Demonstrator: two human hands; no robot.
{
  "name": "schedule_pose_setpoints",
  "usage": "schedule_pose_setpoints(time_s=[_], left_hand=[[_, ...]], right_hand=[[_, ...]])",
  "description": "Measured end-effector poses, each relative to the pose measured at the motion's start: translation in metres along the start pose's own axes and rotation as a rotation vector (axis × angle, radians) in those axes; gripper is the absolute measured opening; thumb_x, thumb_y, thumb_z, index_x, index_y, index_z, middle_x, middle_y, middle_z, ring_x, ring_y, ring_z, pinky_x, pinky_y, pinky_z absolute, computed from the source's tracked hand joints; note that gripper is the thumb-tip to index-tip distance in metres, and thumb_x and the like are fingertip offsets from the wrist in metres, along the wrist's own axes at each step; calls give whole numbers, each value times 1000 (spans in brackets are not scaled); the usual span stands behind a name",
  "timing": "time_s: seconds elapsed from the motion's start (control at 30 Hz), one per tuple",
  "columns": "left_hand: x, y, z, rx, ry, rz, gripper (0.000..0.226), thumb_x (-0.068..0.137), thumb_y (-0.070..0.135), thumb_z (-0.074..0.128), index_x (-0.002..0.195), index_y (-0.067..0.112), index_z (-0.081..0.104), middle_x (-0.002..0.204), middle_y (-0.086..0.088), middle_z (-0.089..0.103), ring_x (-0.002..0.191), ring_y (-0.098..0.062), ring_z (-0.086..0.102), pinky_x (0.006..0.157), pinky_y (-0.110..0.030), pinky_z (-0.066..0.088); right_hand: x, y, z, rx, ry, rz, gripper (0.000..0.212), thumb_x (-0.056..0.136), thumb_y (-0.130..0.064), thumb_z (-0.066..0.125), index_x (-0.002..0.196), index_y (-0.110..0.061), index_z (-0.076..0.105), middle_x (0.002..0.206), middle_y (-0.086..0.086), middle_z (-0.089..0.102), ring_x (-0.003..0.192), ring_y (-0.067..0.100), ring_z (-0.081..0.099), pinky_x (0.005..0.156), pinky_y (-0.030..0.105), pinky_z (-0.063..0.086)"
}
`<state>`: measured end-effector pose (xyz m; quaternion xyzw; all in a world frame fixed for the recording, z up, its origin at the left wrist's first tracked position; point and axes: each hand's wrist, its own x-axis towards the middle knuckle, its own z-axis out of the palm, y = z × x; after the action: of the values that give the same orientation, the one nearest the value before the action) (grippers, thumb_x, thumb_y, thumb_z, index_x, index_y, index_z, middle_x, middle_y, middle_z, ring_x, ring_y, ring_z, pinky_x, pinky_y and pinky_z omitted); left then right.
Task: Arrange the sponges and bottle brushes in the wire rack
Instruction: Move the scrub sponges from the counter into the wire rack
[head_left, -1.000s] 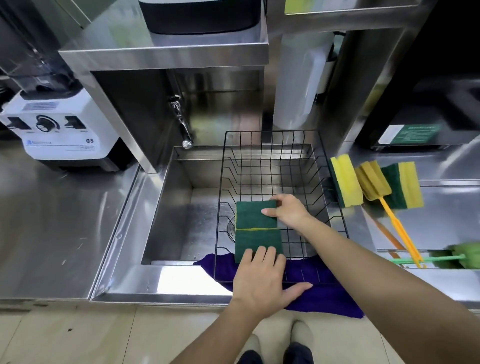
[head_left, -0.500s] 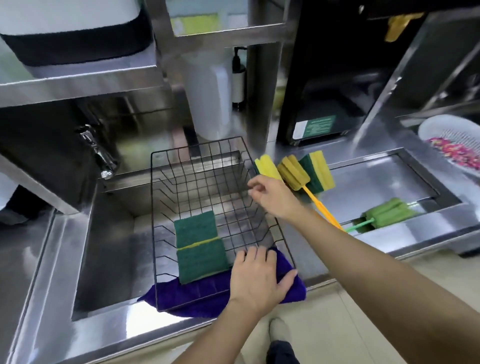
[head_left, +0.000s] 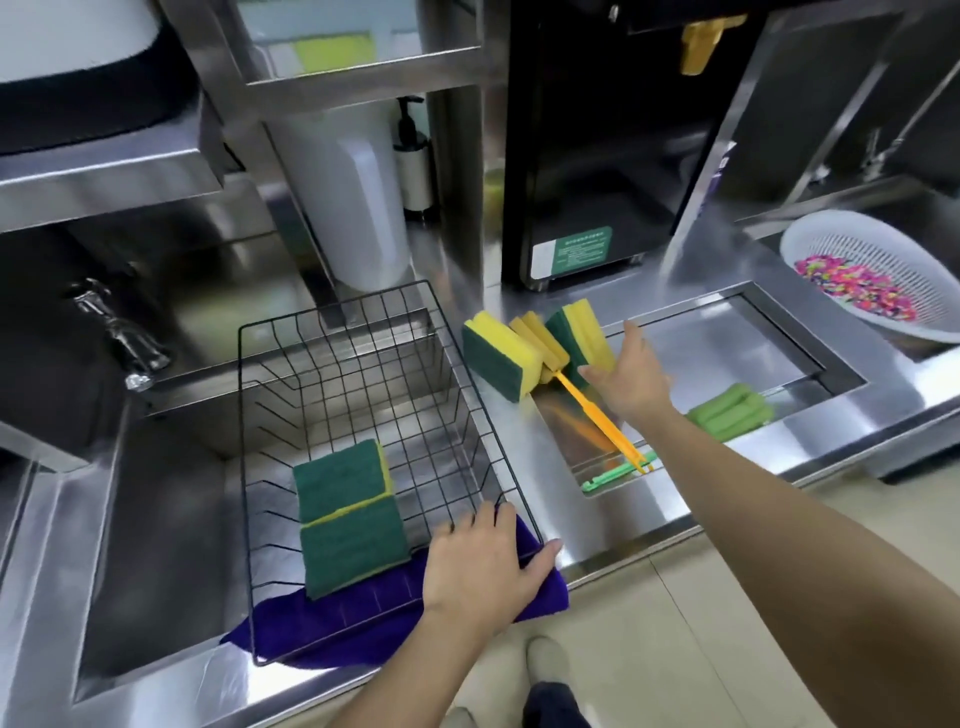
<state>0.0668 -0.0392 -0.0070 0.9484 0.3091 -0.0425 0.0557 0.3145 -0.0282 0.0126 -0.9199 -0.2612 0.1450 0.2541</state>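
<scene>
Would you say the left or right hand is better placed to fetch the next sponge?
Right. The right hand is open beside the sponges on the counter, while the left hand rests on the rack rim.

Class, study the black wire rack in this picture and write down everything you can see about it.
The wire rack is a black, open-topped basket of thin metal grid wire with flaring sides. It sits upright over the steel sink, its near edge resting on a purple cloth. Two green and yellow sponges lie flat inside, scouring side up. The left hand rests on its near right corner.
</scene>
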Motion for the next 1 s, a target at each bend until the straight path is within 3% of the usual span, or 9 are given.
schedule_pose_setpoints(time_s=[0.17, 0.33, 0.4, 0.47, 0.57, 0.67, 0.73, 0.87, 1.0], left_hand=[[0, -1, 1, -10, -6, -6, 79, 77, 72, 4, 114, 17, 49, 115, -3, 58, 102, -23, 53, 86, -39, 39], [1, 0, -2, -16, 11, -22, 79, 77, 71, 8, 112, 16, 52, 110, -4, 61, 99, -25, 56, 83, -41, 41], [1, -1, -2, -18, 35, -19, 73, 80, 71, 16, 102, 15, 58, 98, -5, 65, 87, -26, 60, 75, -40, 45], [-2, -3, -4, -14, 40, -10, 66, 81, 70, 27, 87, 15, 62, 81, -4, 67, 71, -24, 62, 63, -37, 47], [-5, -14, -3, -52, 99, -29, 66, 77, 74, 34, 80, 15, 65, 73, -1, 68, 65, -23, 62, 59, -36, 49], [-13, -29, -6, -85, 141, -48, 68, 75, 76, 36, 81, 16, 68, 73, 0, 67, 68, -21, 62, 63, -35, 51], [-21, -40, -5, -101, 130, -52, 68, 75, 76, 37, 82, 15, 67, 76, 0, 66, 71, -20, 60, 66, -37, 50], [-34, -65, -4, -122, 64, 0, 73, 77, 74, 32, 97, 13, 65, 93, -2, 67, 88, -21, 59, 80, -38, 43], [-40, -78, -2, -198, 50, 60, 72, 78, 71, 33, 107, 11, 63, 101, -3, 65, 93, -21, 55, 84, -37, 37]], right_hand=[[9, -1, 6, 125, -86, 57, 54, 84, -26, 63, 127, -8, 38, 123, 20, 58, 111, 40, 55, 91, 47, 46], [11, -24, -2, 343, 265, 52, 48, 77, -34, 58, 114, -6, 48, 109, 17, 60, 103, 35, 56, 91, 48, 46], [13, -39, -8, 506, 325, 24, 49, 76, -38, 57, 113, -9, 45, 104, 11, 59, 98, 31, 57, 92, 48, 46], [14, -56, -12, 710, 310, -12, 43, 78, -36, 60, 109, -13, 40, 94, 0, 55, 86, 21, 57, 84, 40, 50], [14, -79, -10, 853, 290, -73, 36, 84, -33, 61, 101, -18, 33, 88, -6, 47, 71, 4, 48, 67, 21, 45], [8, -105, 1, 903, 232, -164, 33, 85, -34, 61, 100, -20, 35, 83, -12, 45, 71, 2, 49, 63, 12, 42], [3, -123, 13, 896, 168, -251, 31, 84, -34, 61, 102, -22, 39, 88, -8, 48, 78, 8, 51, 70, 15, 45], [-13, -163, 42, 851, -33, -360, 33, 84, -31, 62, 109, -15, 49, 95, -3, 52, 87, 10, 51, 72, 10, 44], [-24, -188, 79, 834, -282, -305, 45, 79, -31, 69, 106, -16, 37, 92, -3, 52, 91, 16, 56, 82, 31, 53]])
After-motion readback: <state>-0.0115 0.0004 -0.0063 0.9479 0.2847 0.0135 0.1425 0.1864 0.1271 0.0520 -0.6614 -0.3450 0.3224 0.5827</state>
